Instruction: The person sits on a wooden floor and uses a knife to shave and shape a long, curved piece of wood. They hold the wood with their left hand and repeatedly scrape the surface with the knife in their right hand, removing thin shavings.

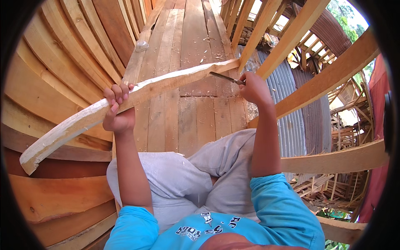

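A long wooden pole (175,84), pale and whitish along its upper side and bare brown wood on the near side, slants across in front of me. Its rough end lies at the lower left, and its far end reaches the slats on the right. My left hand (118,107) wraps round the pole left of its middle, thumb on the near side. In my right hand (255,89) is a knife (225,78) with a dark narrow blade pointing left. The blade's tip is close to the pole's near edge; whether it touches, I cannot tell.
Wood shavings dot the plank floor (200,116). Curved-looking boards (54,87) line the left side, and a small clear container (141,46) sits beside them. On the right, wooden slats (329,85) form a railing, with corrugated metal sheets (291,125) and stacked wood beyond.
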Motion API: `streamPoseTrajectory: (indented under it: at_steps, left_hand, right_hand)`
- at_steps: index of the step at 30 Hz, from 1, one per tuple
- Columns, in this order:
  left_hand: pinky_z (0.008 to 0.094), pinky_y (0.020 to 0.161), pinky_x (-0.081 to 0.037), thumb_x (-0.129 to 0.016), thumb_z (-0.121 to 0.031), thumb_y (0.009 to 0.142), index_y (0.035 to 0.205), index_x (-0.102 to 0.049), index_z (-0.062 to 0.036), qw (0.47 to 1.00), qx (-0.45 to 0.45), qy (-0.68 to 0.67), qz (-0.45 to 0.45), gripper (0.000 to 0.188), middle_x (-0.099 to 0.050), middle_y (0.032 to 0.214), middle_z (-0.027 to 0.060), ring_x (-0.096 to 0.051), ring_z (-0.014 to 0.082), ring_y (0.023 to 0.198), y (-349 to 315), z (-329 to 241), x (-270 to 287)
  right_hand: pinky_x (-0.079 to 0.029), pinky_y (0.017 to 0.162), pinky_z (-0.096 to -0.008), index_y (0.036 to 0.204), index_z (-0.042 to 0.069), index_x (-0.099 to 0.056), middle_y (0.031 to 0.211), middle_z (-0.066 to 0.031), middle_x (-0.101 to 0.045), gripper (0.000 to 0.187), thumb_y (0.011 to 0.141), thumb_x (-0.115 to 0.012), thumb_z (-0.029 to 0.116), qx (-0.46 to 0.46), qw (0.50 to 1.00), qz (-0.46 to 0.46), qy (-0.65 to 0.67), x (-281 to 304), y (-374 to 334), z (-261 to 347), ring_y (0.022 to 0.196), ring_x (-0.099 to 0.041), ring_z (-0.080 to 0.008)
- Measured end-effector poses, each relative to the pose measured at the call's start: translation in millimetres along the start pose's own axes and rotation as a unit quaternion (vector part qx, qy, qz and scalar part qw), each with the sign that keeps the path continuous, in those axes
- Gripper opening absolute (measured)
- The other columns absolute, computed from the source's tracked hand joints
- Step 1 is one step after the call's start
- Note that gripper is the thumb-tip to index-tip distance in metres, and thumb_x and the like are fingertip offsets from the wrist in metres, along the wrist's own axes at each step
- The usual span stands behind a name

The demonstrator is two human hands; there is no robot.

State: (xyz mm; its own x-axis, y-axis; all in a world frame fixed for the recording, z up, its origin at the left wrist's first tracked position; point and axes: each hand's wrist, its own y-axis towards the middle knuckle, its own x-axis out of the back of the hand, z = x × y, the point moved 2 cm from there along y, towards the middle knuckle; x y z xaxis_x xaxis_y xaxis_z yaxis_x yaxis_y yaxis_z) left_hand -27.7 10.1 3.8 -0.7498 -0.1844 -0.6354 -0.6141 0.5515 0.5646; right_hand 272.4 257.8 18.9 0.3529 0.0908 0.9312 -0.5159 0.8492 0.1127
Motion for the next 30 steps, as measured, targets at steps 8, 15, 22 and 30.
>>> streamPoseTrajectory:
  at_steps: [8,15,22,30]
  left_hand:
    - [0.0388,0.100,-0.033,-0.064,-0.022,0.066,0.077,-0.036,-0.0196,1.000,0.003,0.008,-0.010,0.030,-0.034,0.075,-0.0031,-0.040,0.0146,0.079,-0.3,0.6,-3.9]
    - [0.0380,0.097,-0.034,-0.066,-0.022,0.064,0.076,-0.038,-0.0210,0.999,-0.007,0.014,-0.030,0.030,-0.034,0.073,-0.0045,-0.040,0.0138,0.077,-4.9,-0.5,1.3]
    - [0.0351,0.097,-0.035,-0.066,-0.021,0.064,0.075,-0.043,-0.0233,1.000,-0.005,-0.005,-0.010,0.027,-0.036,0.072,-0.0072,-0.042,0.0116,0.076,-2.9,5.0,4.3]
    - [0.0339,0.095,-0.034,-0.067,-0.018,0.064,0.075,-0.042,-0.0229,1.000,0.000,-0.017,-0.022,0.028,-0.036,0.072,-0.0075,-0.041,0.0114,0.076,-5.7,4.7,4.5]
  right_hand:
    - [-0.048,0.074,-0.0424,0.097,-0.003,-0.064,0.082,-0.0222,-0.066,0.018,0.088,-0.067,0.012,0.077,0.971,0.031,0.223,-60.3,14.8,75.3,0.078,-0.064,-0.0345]
    - [-0.049,0.076,-0.0462,0.103,0.002,-0.068,0.085,-0.0252,-0.067,0.028,0.096,-0.057,0.027,0.045,0.977,0.086,0.188,-67.1,25.6,87.2,0.085,-0.065,-0.0408]
    - [-0.047,0.091,-0.0534,0.092,-0.003,-0.071,0.101,-0.0300,-0.067,0.060,0.101,-0.028,0.038,-0.098,0.984,0.090,0.114,-82.0,35.2,88.1,0.098,-0.063,-0.0469]
    - [-0.051,0.078,-0.0532,0.071,-0.003,-0.068,0.079,-0.0269,-0.067,0.055,0.097,-0.036,0.033,-0.018,0.994,0.022,0.109,-82.7,21.2,120.7,0.079,-0.065,-0.0459]
